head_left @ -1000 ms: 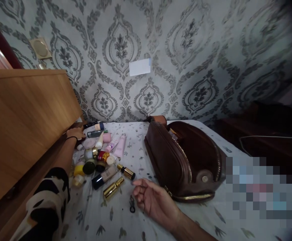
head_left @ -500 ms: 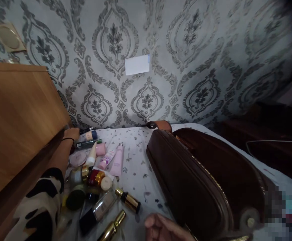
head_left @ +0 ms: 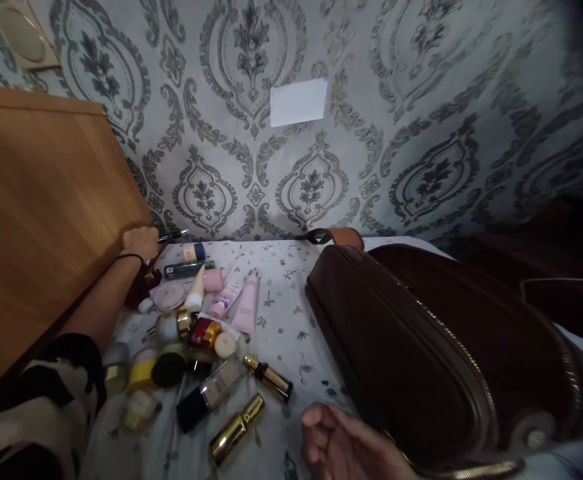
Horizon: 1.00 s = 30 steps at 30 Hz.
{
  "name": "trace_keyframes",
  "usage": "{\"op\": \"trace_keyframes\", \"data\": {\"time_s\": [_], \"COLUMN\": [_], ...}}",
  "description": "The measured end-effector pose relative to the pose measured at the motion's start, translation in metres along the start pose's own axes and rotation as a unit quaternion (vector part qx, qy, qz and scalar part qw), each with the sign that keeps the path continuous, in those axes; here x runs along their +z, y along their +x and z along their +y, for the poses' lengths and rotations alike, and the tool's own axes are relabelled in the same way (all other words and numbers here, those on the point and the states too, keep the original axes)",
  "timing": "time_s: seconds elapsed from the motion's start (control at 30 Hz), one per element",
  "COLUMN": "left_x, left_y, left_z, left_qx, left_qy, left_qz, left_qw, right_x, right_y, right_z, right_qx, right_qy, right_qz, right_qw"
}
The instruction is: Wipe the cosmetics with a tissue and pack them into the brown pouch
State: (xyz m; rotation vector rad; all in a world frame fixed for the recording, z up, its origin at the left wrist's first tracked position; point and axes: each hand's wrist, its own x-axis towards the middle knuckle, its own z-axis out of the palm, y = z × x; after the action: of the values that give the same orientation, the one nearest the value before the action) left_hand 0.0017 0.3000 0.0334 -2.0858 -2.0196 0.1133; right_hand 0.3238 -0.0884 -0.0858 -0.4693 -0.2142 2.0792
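Observation:
My left hand (head_left: pixel 140 243) is at the back left by the wooden panel, closed with its fingers mostly hidden. A thin black pen-like stick (head_left: pixel 175 236) with a silvery tip sticks out from it. Half-curled, palm upward, my right hand (head_left: pixel 349 443) rests at the front beside the brown bag (head_left: pixel 386 353), with nothing seen in it. Between the hands lie a gold tube (head_left: pixel 237 430), a black-and-gold tube (head_left: pixel 267 378), a black-capped foundation bottle (head_left: pixel 211 393), a red jar (head_left: pixel 205 331), a pink squeeze tube (head_left: pixel 247 303) and a blue-lidded jar (head_left: pixel 194 252).
A wooden panel (head_left: pixel 46 220) rises along the left. Behind the white patterned cloth (head_left: pixel 281 327) stands a papered wall (head_left: pixel 251 160) with a white card (head_left: pixel 299 103) on it. The bag's tan strap (head_left: pixel 346 237) lies near the wall.
My view has shifted, so the table items appear higher and farther right. My left hand has moved slightly left and back, with the black stick shifting along. My right hand stays beside the bag.

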Motion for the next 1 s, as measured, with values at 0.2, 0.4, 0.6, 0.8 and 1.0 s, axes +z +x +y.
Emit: {"op": "trace_keyframes", "data": {"time_s": [0.2, 0.4, 0.6, 0.8, 1.0], "left_x": [-0.039, -0.037, -0.025, -0.001, 0.009], "left_y": [-0.048, -0.098, -0.105, -0.123, -0.134], "left_z": [-0.016, -0.007, -0.029, -0.033, -0.028], "left_qx": [0.108, 0.218, 0.150, 0.122, 0.137], "left_qy": [-0.090, -0.160, -0.076, 0.020, 0.029], "left_qz": [-0.039, -0.112, -0.118, -0.121, -0.116], "left_qw": [0.989, 0.956, 0.979, 0.985, 0.983], "right_x": [0.008, 0.012, 0.010, 0.011, 0.011], "right_y": [-0.002, -0.003, -0.003, -0.003, -0.003], "right_z": [0.001, 0.002, 0.002, 0.002, 0.001], "right_qx": [0.005, 0.001, -0.003, -0.002, -0.002], "right_qy": [0.010, -0.011, -0.022, -0.018, -0.018], "right_qz": [0.019, 0.016, 0.007, 0.006, 0.005], "right_qw": [1.000, 1.000, 1.000, 1.000, 1.000]}}
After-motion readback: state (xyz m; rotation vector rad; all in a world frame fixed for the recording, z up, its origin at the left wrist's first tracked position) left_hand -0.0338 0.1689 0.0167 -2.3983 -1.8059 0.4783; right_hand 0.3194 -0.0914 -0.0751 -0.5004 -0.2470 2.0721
